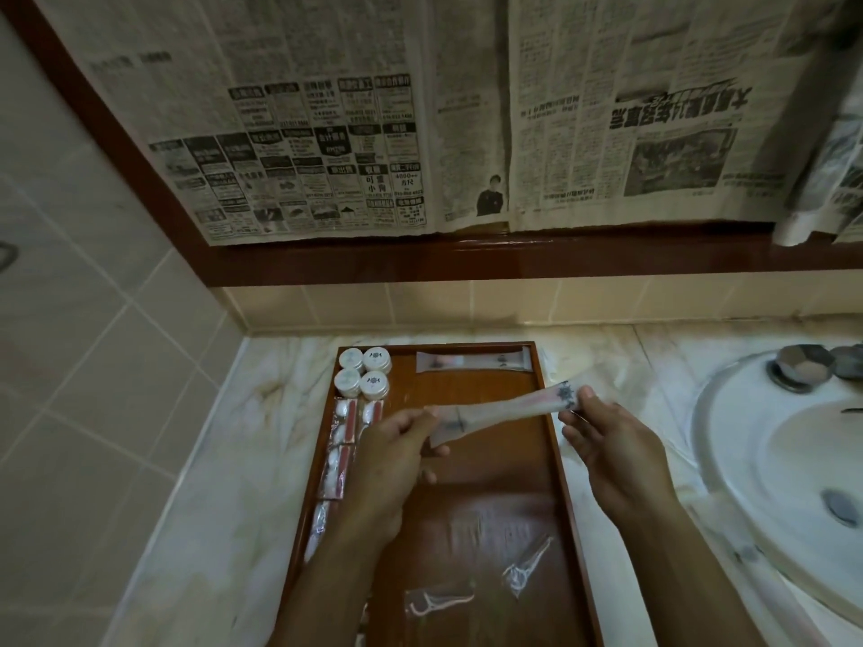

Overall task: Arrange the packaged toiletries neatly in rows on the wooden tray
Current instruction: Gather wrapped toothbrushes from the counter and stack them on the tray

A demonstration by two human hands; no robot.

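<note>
While pinched at both ends by hands (394,443) (602,441), long packet (502,408) crosswise above tray (567,483), right end farther.

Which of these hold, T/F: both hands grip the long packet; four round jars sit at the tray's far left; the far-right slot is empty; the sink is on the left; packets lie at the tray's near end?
1. Both hands, left and right, grip the long packet: true.
2. Four round jars sit at the wooden tray's far left: true.
3. The far-right slot is empty: false, a second long packet lies there.
4. The sink is on the left: false, it is right of the tray.
5. Clear packets lie at the near end: true.
</note>
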